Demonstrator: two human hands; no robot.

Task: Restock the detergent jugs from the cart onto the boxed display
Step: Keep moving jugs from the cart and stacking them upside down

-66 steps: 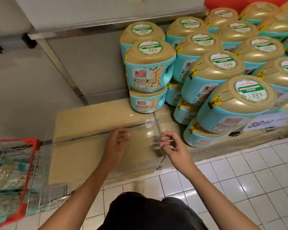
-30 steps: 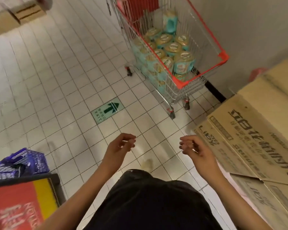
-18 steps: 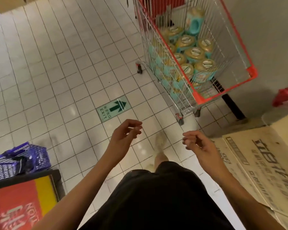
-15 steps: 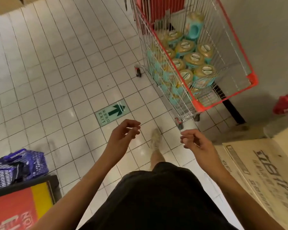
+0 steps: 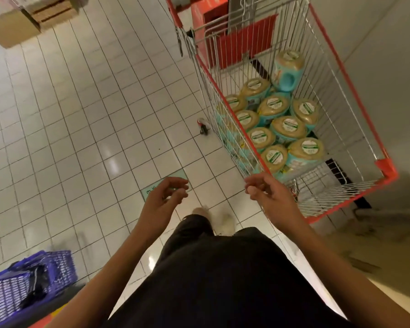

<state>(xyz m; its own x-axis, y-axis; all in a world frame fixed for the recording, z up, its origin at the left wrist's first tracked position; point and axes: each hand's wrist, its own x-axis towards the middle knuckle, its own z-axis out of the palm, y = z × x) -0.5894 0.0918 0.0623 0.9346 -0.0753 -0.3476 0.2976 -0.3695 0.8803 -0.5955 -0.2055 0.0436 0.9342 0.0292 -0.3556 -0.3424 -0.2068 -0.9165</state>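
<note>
We record a purple basket (image 5: 31,278) on the tiled floor (image 5: 81,114), lower left. The left hand (image 5: 163,197) hangs over a green floor sign (image 5: 149,191), fingers loosely curled, holding nothing. The right hand (image 5: 268,195), just beside the cart (image 5: 386,167), is likewise loosely curled and empty. The detergent jugs (image 5: 288,125) sit packed inside the cart, gold lids upward.
</note>
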